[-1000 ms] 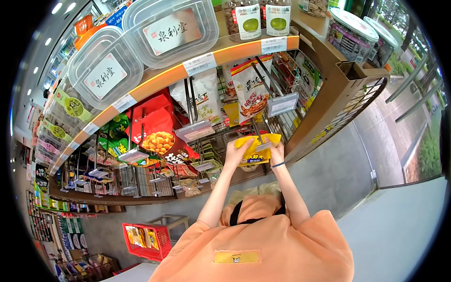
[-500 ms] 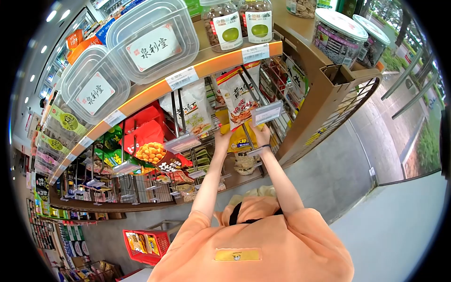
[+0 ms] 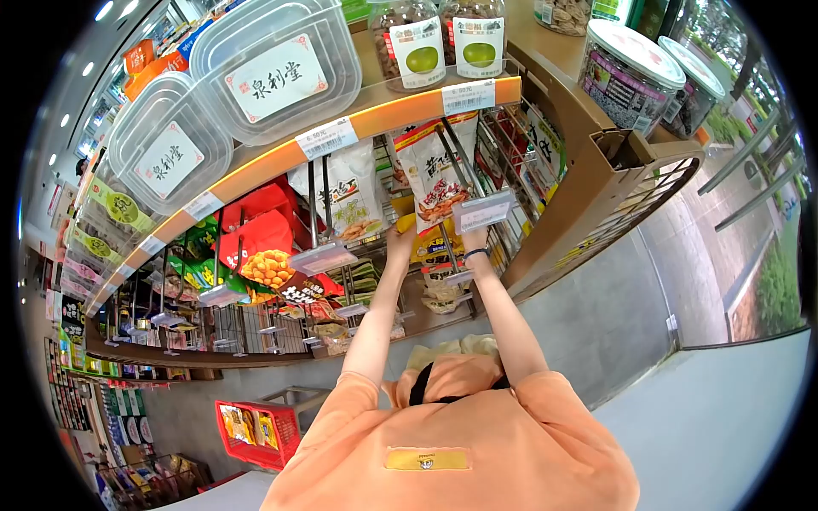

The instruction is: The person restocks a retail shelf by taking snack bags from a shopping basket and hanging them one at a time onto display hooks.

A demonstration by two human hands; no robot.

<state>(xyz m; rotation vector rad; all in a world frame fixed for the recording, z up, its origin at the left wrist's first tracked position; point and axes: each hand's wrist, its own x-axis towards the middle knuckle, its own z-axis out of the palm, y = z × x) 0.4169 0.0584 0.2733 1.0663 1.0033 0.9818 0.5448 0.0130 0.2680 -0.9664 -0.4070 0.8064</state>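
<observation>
A yellow snack bag (image 3: 430, 248) is between my two hands, low among the hanging packets. My left hand (image 3: 400, 244) is closed on its left edge. At its right edge is my right hand (image 3: 475, 240), closed on the bag, its fingertips covered by a clear price-tag holder (image 3: 483, 211). In front of the yellow bag hangs a white-and-red snack packet (image 3: 433, 175), hiding part of it. To the left hangs a white packet (image 3: 354, 194) on another hook. Lower packets (image 3: 440, 294) show beneath the yellow bag.
Clear plastic tubs (image 3: 277, 72) and jars (image 3: 411, 47) stand on the shelf top above an orange edge strip (image 3: 388, 126). Metal hooks with tag holders project toward me. A brown rack post (image 3: 575, 187) rises at right. A red basket (image 3: 271, 439) with yellow packets is at lower left.
My right hand has shifted slightly, and the tag holder now covers its fingers. Both hands still stay at the yellow bag. The view has moved a little.
</observation>
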